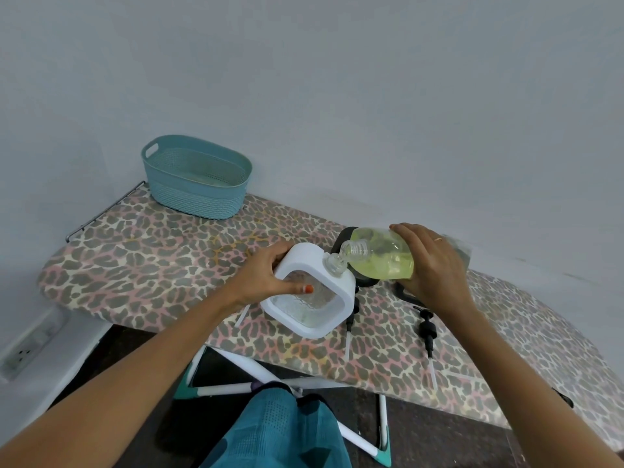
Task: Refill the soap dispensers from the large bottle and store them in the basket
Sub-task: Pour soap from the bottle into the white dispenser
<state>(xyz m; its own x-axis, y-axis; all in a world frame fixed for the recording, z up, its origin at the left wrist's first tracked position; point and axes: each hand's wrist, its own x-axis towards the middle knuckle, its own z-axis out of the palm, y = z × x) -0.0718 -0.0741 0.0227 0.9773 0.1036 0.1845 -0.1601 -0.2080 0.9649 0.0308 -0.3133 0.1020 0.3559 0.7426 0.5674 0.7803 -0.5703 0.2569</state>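
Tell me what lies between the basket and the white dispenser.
Only bare board cover lies between the basket and the dispenser, up to the left hand gripping it; head view.

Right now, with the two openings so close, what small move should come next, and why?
Probably tip the large bottle a little further with the right hand. Its open mouth sits just above the open neck of the white dispenser, which the left hand holds tilted, yet the bottle's neck looks clear: the yellow soap seems not to have reached it.
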